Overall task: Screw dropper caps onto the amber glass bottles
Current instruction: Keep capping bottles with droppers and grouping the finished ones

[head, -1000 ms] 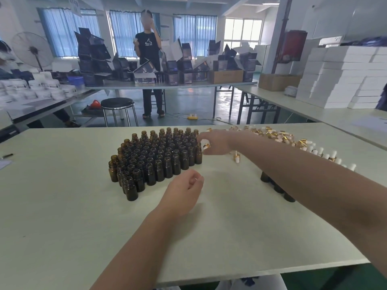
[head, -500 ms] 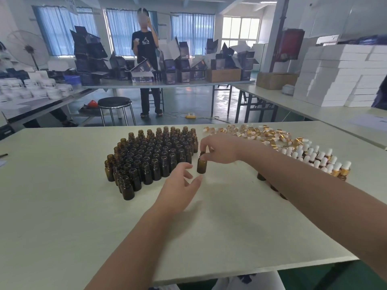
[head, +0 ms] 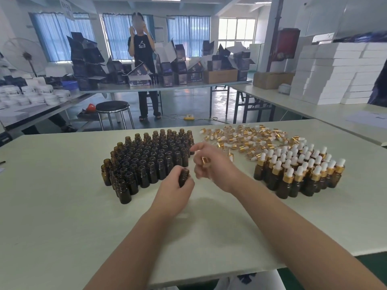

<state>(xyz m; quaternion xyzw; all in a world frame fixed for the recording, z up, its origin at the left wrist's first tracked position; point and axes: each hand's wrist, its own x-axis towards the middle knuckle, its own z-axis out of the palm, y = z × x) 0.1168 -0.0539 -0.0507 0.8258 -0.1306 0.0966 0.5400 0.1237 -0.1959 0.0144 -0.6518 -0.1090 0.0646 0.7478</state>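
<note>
My left hand (head: pixel 173 191) grips an open amber bottle (head: pixel 183 176) above the table, its neck up. Just right of it, my right hand (head: pixel 211 164) holds a gold dropper cap (head: pixel 205 160) in its fingers; the hand is blurred. A block of several uncapped amber bottles (head: pixel 146 162) stands left of centre. A loose pile of gold-and-white dropper caps (head: pixel 247 139) lies at the back right. A group of capped bottles (head: pixel 299 172) stands to the right of my right forearm.
The white table (head: pixel 62 216) ends at a near edge below my arms. A black stool (head: pixel 113 107) and a standing person (head: pixel 144 68) are beyond the table. Stacked white boxes (head: pixel 335 72) fill a table at right.
My right hand passed the amber bottle to my left hand, which now grips it. The right hand now shows a gold cap in its fingers. The view has tilted, showing the capped bottles fully.
</note>
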